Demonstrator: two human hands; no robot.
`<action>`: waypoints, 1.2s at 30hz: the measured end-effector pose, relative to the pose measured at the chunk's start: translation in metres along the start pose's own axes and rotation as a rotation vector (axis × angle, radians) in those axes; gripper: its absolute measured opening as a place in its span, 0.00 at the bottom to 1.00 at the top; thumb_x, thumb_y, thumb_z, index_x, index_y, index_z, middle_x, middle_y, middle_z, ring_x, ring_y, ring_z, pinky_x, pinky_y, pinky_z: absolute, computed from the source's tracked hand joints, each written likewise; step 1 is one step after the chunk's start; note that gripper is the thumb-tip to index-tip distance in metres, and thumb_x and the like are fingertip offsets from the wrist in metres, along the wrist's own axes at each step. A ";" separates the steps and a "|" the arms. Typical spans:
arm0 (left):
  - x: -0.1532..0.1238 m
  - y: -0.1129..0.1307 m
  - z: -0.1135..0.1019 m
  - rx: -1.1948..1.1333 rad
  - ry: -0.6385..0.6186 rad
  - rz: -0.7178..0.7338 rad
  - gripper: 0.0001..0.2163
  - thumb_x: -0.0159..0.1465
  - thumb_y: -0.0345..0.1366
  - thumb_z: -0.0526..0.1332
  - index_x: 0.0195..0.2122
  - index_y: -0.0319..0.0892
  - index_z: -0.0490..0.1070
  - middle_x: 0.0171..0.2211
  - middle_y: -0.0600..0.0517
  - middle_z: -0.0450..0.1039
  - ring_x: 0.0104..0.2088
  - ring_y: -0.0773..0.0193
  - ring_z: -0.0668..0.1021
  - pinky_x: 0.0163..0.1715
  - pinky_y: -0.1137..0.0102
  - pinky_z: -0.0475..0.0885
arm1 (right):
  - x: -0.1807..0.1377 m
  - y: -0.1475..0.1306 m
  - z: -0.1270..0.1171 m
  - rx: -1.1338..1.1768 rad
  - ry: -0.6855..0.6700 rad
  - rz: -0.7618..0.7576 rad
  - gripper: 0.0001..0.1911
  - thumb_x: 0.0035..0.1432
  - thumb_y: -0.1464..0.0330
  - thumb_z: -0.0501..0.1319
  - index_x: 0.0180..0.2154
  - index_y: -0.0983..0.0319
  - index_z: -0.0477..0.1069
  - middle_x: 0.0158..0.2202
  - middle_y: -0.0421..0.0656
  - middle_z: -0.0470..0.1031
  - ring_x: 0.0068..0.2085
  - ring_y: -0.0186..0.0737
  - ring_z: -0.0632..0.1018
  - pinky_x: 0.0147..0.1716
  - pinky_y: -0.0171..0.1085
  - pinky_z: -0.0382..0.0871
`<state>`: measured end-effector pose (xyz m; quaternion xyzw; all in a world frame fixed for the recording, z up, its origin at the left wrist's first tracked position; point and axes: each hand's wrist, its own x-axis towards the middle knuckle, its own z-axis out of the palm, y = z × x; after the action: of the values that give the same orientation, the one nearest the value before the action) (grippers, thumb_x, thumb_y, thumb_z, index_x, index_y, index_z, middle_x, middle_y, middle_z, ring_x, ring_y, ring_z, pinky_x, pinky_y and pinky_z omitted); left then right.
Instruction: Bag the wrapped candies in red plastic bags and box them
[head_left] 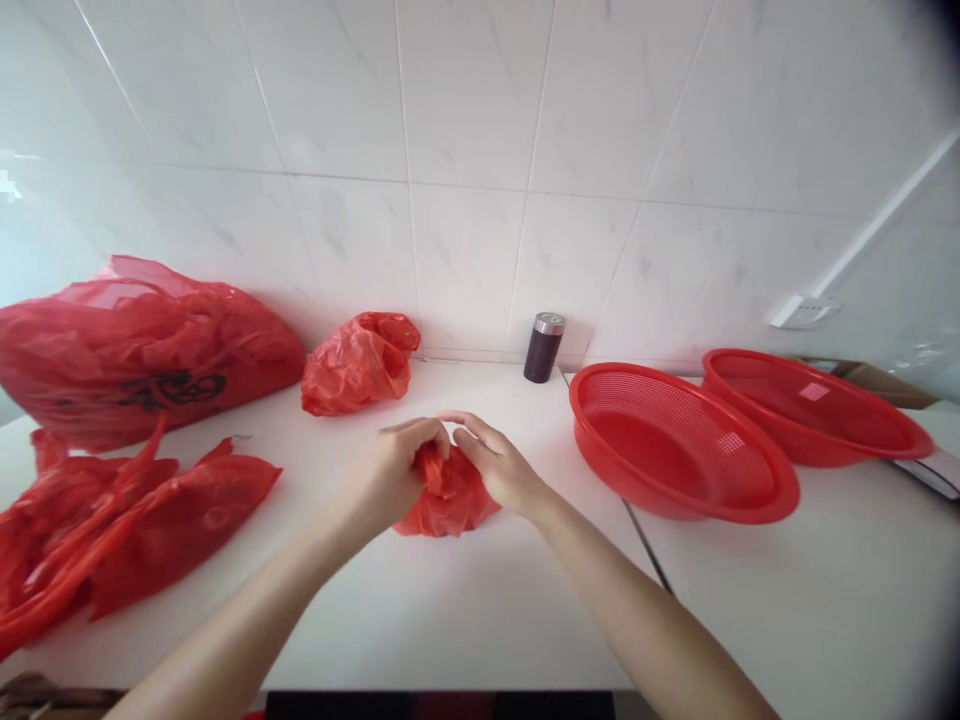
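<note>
A small crumpled red plastic bag point(448, 500) rests on the white counter point(465, 620) in the middle of the view. My left hand point(391, 470) is closed on the bag's top left, fingers pinching the plastic. On the bag's right side my right hand point(495, 462) also grips it, its fingers curled onto the bunched top. The bag's lower part bulges out beneath both hands.
A large full red bag point(135, 345) lies at the back left, flat red bags point(112, 530) at the near left, and another small red bag point(360, 362) by the tiled wall. A dark canister point(543, 347) stands at the wall. Two red strainer basins point(679, 445) point(817, 405) sit at right.
</note>
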<state>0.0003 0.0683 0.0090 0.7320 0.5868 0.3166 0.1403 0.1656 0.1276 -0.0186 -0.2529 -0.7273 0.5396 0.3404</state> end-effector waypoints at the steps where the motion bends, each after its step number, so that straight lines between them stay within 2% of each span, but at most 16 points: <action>1: -0.002 -0.002 0.007 0.078 0.112 0.024 0.10 0.55 0.22 0.52 0.31 0.43 0.68 0.30 0.54 0.73 0.25 0.66 0.72 0.23 0.73 0.63 | 0.002 0.007 0.001 0.056 -0.017 0.004 0.18 0.69 0.58 0.50 0.56 0.56 0.66 0.47 0.42 0.74 0.50 0.38 0.74 0.52 0.41 0.67; 3: -0.006 -0.006 0.019 0.143 0.242 0.087 0.11 0.56 0.23 0.52 0.35 0.44 0.68 0.41 0.51 0.75 0.32 0.64 0.76 0.26 0.72 0.66 | 0.002 0.013 0.001 0.146 -0.097 0.016 0.15 0.68 0.60 0.52 0.52 0.57 0.68 0.44 0.42 0.75 0.45 0.37 0.76 0.48 0.39 0.69; 6: -0.011 -0.013 0.028 0.095 0.254 0.115 0.11 0.61 0.27 0.52 0.41 0.46 0.69 0.46 0.50 0.74 0.38 0.61 0.79 0.31 0.71 0.71 | -0.005 0.011 -0.003 0.115 -0.188 0.056 0.13 0.68 0.61 0.53 0.46 0.60 0.71 0.38 0.42 0.75 0.39 0.36 0.76 0.41 0.37 0.71; 8: -0.014 -0.017 0.029 0.036 0.186 0.125 0.14 0.64 0.29 0.51 0.47 0.47 0.70 0.48 0.49 0.75 0.42 0.61 0.79 0.37 0.69 0.73 | -0.010 0.008 -0.003 -0.076 -0.124 -0.010 0.11 0.67 0.64 0.53 0.44 0.60 0.71 0.41 0.43 0.74 0.42 0.37 0.76 0.43 0.38 0.70; 11: -0.020 -0.025 0.028 0.005 0.067 0.119 0.19 0.67 0.31 0.49 0.57 0.48 0.67 0.52 0.47 0.74 0.46 0.58 0.78 0.42 0.67 0.73 | -0.017 0.010 -0.003 -0.508 0.090 -0.282 0.10 0.67 0.70 0.52 0.41 0.60 0.72 0.50 0.47 0.72 0.49 0.40 0.73 0.49 0.43 0.67; 13: -0.029 -0.036 0.026 0.015 0.020 0.040 0.19 0.69 0.36 0.49 0.59 0.49 0.66 0.46 0.47 0.77 0.41 0.58 0.79 0.40 0.65 0.74 | -0.022 0.020 -0.008 -0.731 0.168 -0.440 0.12 0.66 0.74 0.51 0.40 0.59 0.73 0.51 0.47 0.73 0.51 0.42 0.73 0.51 0.45 0.64; 15: -0.044 -0.052 0.022 -0.016 0.014 -0.065 0.19 0.70 0.42 0.48 0.57 0.49 0.70 0.40 0.48 0.78 0.38 0.58 0.79 0.39 0.65 0.74 | -0.030 0.037 -0.022 -0.865 0.204 -0.494 0.14 0.65 0.76 0.51 0.41 0.58 0.74 0.48 0.44 0.77 0.50 0.42 0.74 0.52 0.46 0.62; 18: -0.074 -0.081 0.021 -0.120 0.021 -0.222 0.19 0.69 0.47 0.48 0.43 0.46 0.78 0.39 0.48 0.80 0.42 0.56 0.80 0.44 0.64 0.73 | -0.046 0.070 -0.051 -0.960 0.239 -0.406 0.13 0.65 0.74 0.53 0.42 0.57 0.75 0.44 0.42 0.80 0.49 0.45 0.75 0.50 0.48 0.62; 20: -0.089 -0.094 0.026 -0.154 0.018 -0.322 0.20 0.69 0.49 0.49 0.36 0.46 0.78 0.38 0.48 0.80 0.42 0.55 0.80 0.44 0.64 0.73 | -0.056 0.090 -0.063 -0.954 0.231 -0.311 0.13 0.65 0.73 0.54 0.42 0.57 0.76 0.43 0.43 0.80 0.48 0.46 0.75 0.49 0.48 0.63; 22: -0.094 -0.096 0.036 -0.133 0.116 -0.358 0.19 0.68 0.49 0.49 0.35 0.46 0.76 0.39 0.48 0.79 0.43 0.55 0.79 0.45 0.64 0.72 | -0.060 0.101 -0.062 -0.878 0.257 -0.227 0.13 0.66 0.72 0.52 0.41 0.58 0.75 0.45 0.45 0.79 0.47 0.45 0.75 0.48 0.47 0.65; 25: -0.078 -0.083 0.054 -0.067 0.318 -0.268 0.17 0.69 0.47 0.48 0.35 0.45 0.71 0.50 0.47 0.74 0.49 0.56 0.76 0.49 0.64 0.69 | -0.054 0.101 -0.034 -0.694 0.419 -0.102 0.14 0.68 0.68 0.48 0.43 0.60 0.72 0.45 0.48 0.75 0.46 0.43 0.75 0.46 0.42 0.68; 26: -0.068 -0.077 0.059 -0.051 0.318 -0.234 0.17 0.70 0.47 0.47 0.34 0.45 0.70 0.53 0.47 0.72 0.50 0.57 0.75 0.49 0.65 0.69 | -0.051 0.098 -0.021 -0.652 0.459 -0.059 0.15 0.68 0.66 0.47 0.44 0.60 0.71 0.45 0.48 0.74 0.45 0.42 0.76 0.44 0.40 0.69; 28: -0.047 -0.067 0.069 -0.033 0.214 -0.205 0.17 0.71 0.45 0.44 0.35 0.45 0.68 0.52 0.48 0.72 0.46 0.60 0.76 0.45 0.67 0.70 | -0.044 0.093 0.003 -0.658 0.474 0.024 0.16 0.69 0.66 0.45 0.46 0.58 0.70 0.45 0.47 0.72 0.40 0.39 0.77 0.39 0.37 0.70; 30: -0.032 -0.062 0.078 -0.011 0.107 -0.224 0.17 0.71 0.45 0.42 0.36 0.46 0.67 0.42 0.50 0.77 0.37 0.62 0.78 0.38 0.69 0.70 | -0.038 0.091 0.018 -0.759 0.429 0.103 0.16 0.69 0.65 0.45 0.48 0.56 0.69 0.44 0.45 0.72 0.34 0.37 0.77 0.32 0.34 0.67; 33: -0.021 -0.066 0.087 0.031 0.055 -0.279 0.16 0.70 0.45 0.42 0.35 0.47 0.65 0.26 0.54 0.75 0.26 0.62 0.75 0.29 0.70 0.67 | -0.032 0.093 0.018 -0.868 0.377 0.163 0.17 0.70 0.65 0.44 0.47 0.55 0.69 0.39 0.41 0.74 0.32 0.37 0.76 0.29 0.33 0.62; 36: -0.019 -0.077 0.091 0.078 0.043 -0.353 0.14 0.71 0.43 0.42 0.37 0.48 0.65 0.26 0.55 0.76 0.24 0.63 0.75 0.27 0.71 0.64 | -0.025 0.096 0.001 -0.919 0.374 0.228 0.16 0.70 0.66 0.43 0.48 0.55 0.68 0.34 0.40 0.76 0.34 0.37 0.76 0.31 0.32 0.59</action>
<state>-0.0043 0.0862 -0.1107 0.6156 0.7208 0.2797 0.1524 0.1808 0.1365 -0.1158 -0.5464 -0.7841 0.1431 0.2574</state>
